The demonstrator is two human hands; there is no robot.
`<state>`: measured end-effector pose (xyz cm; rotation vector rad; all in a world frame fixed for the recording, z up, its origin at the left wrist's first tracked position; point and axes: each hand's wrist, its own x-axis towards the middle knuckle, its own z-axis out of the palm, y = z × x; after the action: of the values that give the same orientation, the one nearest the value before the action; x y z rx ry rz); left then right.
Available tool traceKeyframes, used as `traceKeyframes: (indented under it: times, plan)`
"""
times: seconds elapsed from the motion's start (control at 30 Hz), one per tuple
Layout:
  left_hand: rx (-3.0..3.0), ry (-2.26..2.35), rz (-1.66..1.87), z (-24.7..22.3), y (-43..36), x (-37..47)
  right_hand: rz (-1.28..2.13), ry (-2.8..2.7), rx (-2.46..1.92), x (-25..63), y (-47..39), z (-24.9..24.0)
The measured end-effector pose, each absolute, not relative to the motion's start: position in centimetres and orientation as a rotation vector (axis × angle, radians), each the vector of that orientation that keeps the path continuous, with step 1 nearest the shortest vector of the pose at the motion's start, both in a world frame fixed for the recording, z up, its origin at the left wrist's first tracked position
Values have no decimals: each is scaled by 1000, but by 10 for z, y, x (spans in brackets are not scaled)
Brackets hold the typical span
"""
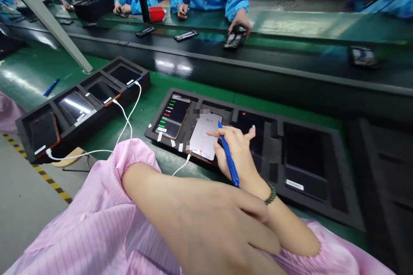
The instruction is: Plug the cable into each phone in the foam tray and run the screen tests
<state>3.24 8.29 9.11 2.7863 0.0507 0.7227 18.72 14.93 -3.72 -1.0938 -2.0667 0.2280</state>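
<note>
My right hand [241, 150] holds a blue pen [229, 159] against the palm, with its index finger pointed at a lit smartphone [201, 139]. That fingertip is at the white screen. A white cable runs from this phone's lower end. The phone lies in a black foam tray [348, 200]. Left of it is a phone [174, 116] showing coloured text lines; a dark phone [258, 129] sits partly behind my right hand. At the tray's right end lies another dark phone [305, 159]. My left hand [222, 227], large in the foreground, crosses over my right forearm, fingers extended and apparently holding nothing.
Another foam tray [146, 78] at left holds several phones, some on white cables [130, 116]. A blue pen [51, 87] lies beyond it. Behind runs a dark conveyor [200, 58] carrying phone parts. Co-workers in blue sit opposite; one hand [240, 21] grips a device.
</note>
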Motion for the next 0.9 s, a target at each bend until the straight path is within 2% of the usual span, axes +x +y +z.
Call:
traceKeyframes:
  times: [0.5, 0.73, 0.9]
  plan:
    - [2757, 7, 851, 88, 86, 31, 231, -2086, -1049, 185, 148, -36]
    - [2807, 28, 637, 90, 84, 33, 218, -2033, -1172, 185, 149, -36]
    - [2858, 116, 679, 87, 78, 33, 231, -1942, -1262, 186, 152, -38]
